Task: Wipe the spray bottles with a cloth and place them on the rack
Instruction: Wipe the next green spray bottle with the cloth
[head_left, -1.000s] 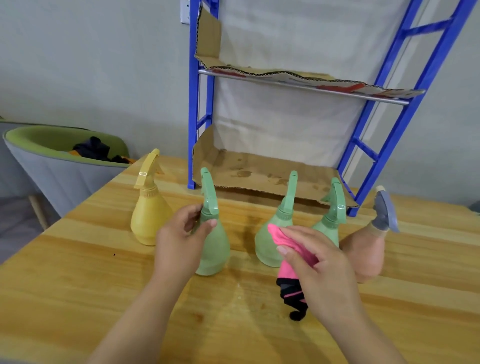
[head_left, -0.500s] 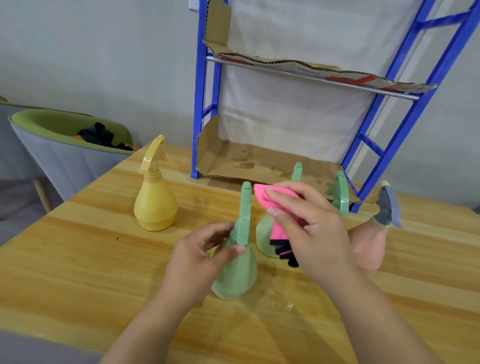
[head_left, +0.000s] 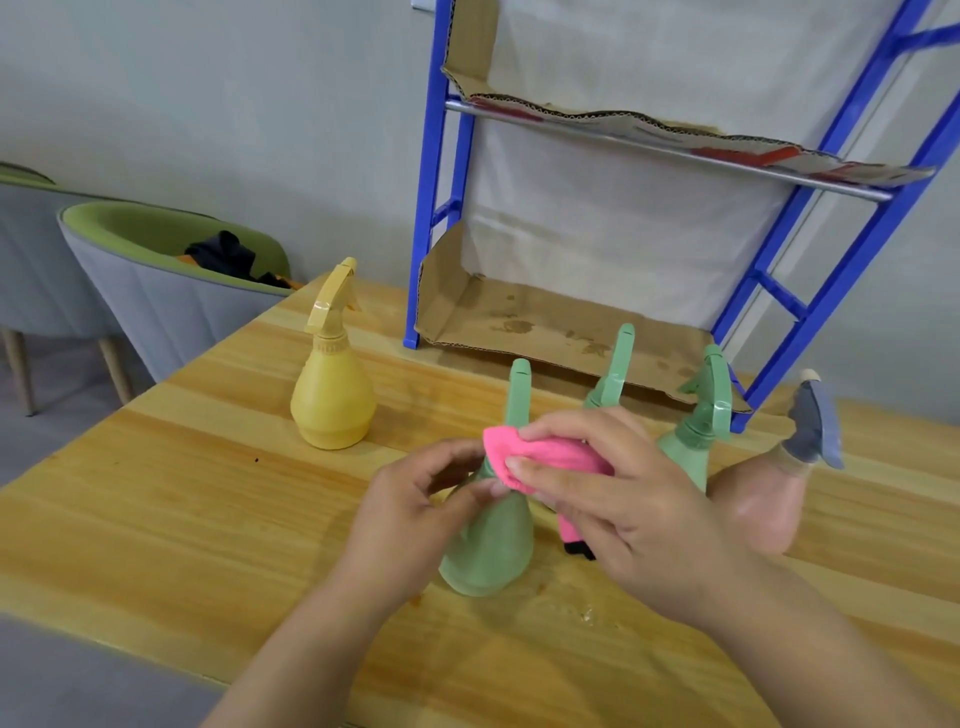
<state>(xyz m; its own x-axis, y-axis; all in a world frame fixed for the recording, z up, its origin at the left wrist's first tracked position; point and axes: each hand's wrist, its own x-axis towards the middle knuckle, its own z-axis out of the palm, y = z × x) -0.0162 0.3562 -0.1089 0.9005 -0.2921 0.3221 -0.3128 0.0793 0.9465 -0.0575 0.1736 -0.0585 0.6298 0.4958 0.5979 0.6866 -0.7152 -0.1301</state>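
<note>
Bottle (head_left: 491, 545) is mid-wipe: left grip (head_left: 410, 514) pinches its neck, right grip (head_left: 613, 499) pinches cloth (head_left: 540, 452) there. Next, likely rub downward.

The pale, striped wooden worktop (head_left: 156, 519) spreads out in front of me. Off its far left corner stands a rounded armchair, grey outside and green inside (head_left: 156, 312), with a dark bundle of fabric (head_left: 223, 254) on its seat. Another grey chair (head_left: 31, 249) sits further left, cut off by the edge. A stained brown cardboard sheet (head_left: 545, 322) lies at the far side of the worktop. Behind everything is a plain grey wall (head_left: 208, 104).
</note>
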